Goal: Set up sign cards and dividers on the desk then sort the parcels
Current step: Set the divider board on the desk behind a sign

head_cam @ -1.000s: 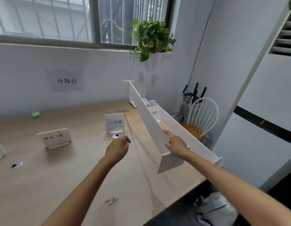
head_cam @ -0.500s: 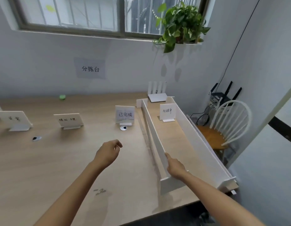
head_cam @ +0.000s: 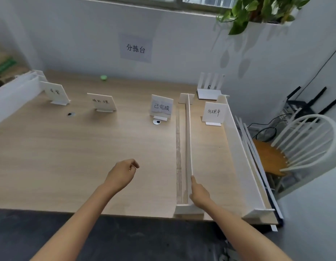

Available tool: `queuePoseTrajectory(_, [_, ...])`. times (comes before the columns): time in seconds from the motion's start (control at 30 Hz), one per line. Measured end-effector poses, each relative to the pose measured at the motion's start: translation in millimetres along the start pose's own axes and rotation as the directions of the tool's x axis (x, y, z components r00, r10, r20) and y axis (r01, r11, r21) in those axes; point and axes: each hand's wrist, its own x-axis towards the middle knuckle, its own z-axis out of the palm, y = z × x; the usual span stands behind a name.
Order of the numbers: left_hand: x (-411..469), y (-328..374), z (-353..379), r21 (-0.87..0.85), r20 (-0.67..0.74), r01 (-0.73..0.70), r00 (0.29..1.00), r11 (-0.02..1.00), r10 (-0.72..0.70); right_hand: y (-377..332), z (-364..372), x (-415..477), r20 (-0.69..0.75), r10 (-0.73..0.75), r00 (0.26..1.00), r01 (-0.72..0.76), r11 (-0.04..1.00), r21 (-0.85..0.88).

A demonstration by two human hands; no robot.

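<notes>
Dividers stand upright on the table (head_cam: pixel 69 157): the middle divider (head_cam: pixel 188 138) runs from the near edge toward the wall, between the printed sign card (head_cam: pixel 161 106) and the handwritten sign card (head_cam: pixel 214 112), and the right divider (head_cam: pixel 238 147) follows the table's right side. The right hand (head_cam: pixel 200 194) holds the middle divider at its near end, its grip narrow on the board with the index finger laid straight along the top edge. The left hand (head_cam: pixel 122 174) hovers over the wood to the left of that divider, fingers loosely curled, its grip holding nothing.
</notes>
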Motion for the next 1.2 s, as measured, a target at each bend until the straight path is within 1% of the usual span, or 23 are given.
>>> queuePoseTrajectory(0.07, [-5.7, -11.4, -7.0, -0.026, 0.004, 0.034, 0.999, 0.999, -0.034, -0.2, 1.2, 2.5, 0.013, -0.03, 0.999, 0.031, 0.999, -0.045])
queuePoseTrajectory(0.13, [-12.9, -22.6, -14.0, -0.035, 0.002, 0.049, 0.999, 0.998, -0.049, -6.0, -8.2, 5.4, 0.011, -0.054, 0.998, 0.055, 0.987, -0.149])
queuePoseTrajectory(0.2, [-21.0, -31.9, -18.6, -0.032, -0.015, 0.064, 0.998, 0.997, -0.065, -18.8, -26.2, 6.7, -0.026, -0.074, 0.997, 0.066, 0.97, -0.233])
queuePoseTrajectory(0.27, [-28.8, -38.9, -24.0, -0.055, -0.018, 0.088, 0.996, 0.995, -0.089, -37.4, -44.5, 8.5, -0.086, -0.156, 0.984, 0.123, 0.945, -0.304])
queuePoseTrajectory(0.3, [-32.2, -43.1, -28.5, -0.068, -0.025, 0.1, 0.994, 0.993, -0.102, -49.1, -51.7, 9.7, -0.114, -0.213, 0.97, 0.166, 0.931, -0.326])
queuePoseTrajectory(0.37, [-38.7, -53.5, -43.5, -0.098, -0.062, 0.118, 0.99, 0.988, -0.125, -75.3, -57.4, 11.5, -0.128, -0.32, 0.939, 0.264, 0.907, -0.327])
queuePoseTrajectory(0.47, [-55.7, -81.8, -82.2, -0.119, -0.142, 0.153, 0.975, 0.981, -0.169, -130.0, -47.7, 12.4, -0.087, -0.465, 0.881, 0.42, 0.853, -0.308])
queuePoseTrajectory(0.57, [-83.9, -126.5, -135.2, -0.154, -0.249, 0.214, 0.936, 0.965, -0.247, -206.4, -27.3, 5.9, -0.03, -0.598, 0.801, 0.566, 0.773, -0.287])
queuePoseTrajectory(0.7, [-144.5, -194.9, -209.2, -0.208, -0.405, 0.282, 0.847, 0.937, -0.345, -328.9, 5.6, -20.9, 0.068, -0.721, 0.689, 0.716, 0.664, -0.215])
queuePoseTrajectory(0.87, [-231.6, -284.5, -275.8, -0.293, -0.582, 0.334, 0.682, 0.896, -0.444, -466.0, 70.7, -68.0, 0.2, -0.785, 0.586, 0.809, 0.582, -0.088])
queuePoseTrajectory(0.97, [-280.3, -324.4, -299.3, -0.308, -0.59, 0.4, 0.631, 0.863, -0.503, -523.9, 109.3, -94.5, 0.262, -0.801, 0.539, 0.831, 0.556, -0.01])
queuePoseTrajectory(1.03, [-308.9, -350.8, -309.2, -0.345, -0.593, 0.423, 0.593, 0.838, -0.544, -555.9, 131.3, -106.3, 0.298, -0.798, 0.524, 0.83, 0.557, 0.031])
queuePoseTrajectory(1.13, [-344.6, -388.9, -321.5, -0.392, -0.616, 0.467, 0.506, 0.792, -0.603, -598.2, 158.8, -114.4, 0.355, -0.785, 0.507, 0.826, 0.561, 0.06])
queuePoseTrajectory(1.2, [-359.4, -409.6, -330.0, -0.407, -0.629, 0.49, 0.461, 0.771, -0.625, -624.3, 171.7, -113.9, 0.376, -0.776, 0.506, 0.814, 0.574, 0.087])
